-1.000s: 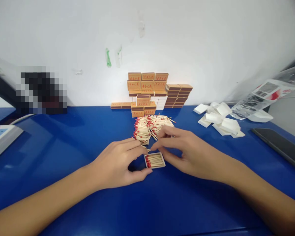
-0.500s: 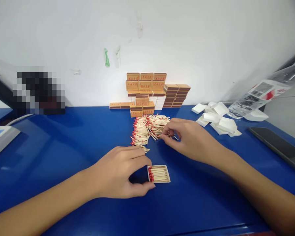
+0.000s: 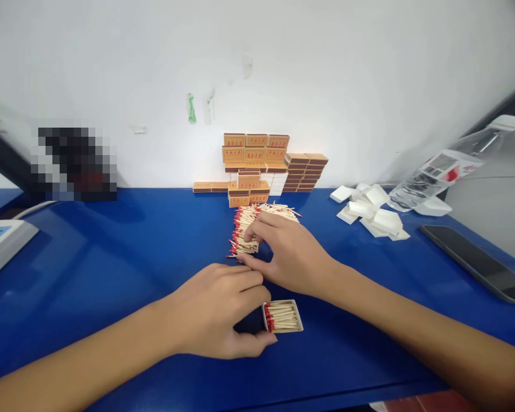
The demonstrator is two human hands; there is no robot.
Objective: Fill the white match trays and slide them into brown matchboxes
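Note:
A small white matchbox tray (image 3: 301, 322) lies on the blue table, partly filled with red-headed matches (image 3: 282, 316). At its left end, my left hand (image 3: 218, 312) steadies it between thumb and index finger. My right hand (image 3: 289, 249) is over the left part of a heap of loose matches (image 3: 245, 220), thumb and index finger apart, with loose matches between the fingertips. The hand covers part of the heap. Behind the heap, orange matchboxes (image 3: 254, 154) stand stacked against the wall.
More matchboxes (image 3: 305, 173) are stacked to the right, brown sides showing. White empty trays (image 3: 375, 209) lie in a pile beside a tilted plastic bottle (image 3: 438, 169). A dark phone (image 3: 476, 260) is at the right, and a white power strip (image 3: 6, 243) at the left.
My right hand has moved left across the match heap, its thumb and index finger now wider apart. My left hand stays at the tray. The view has shifted slightly.

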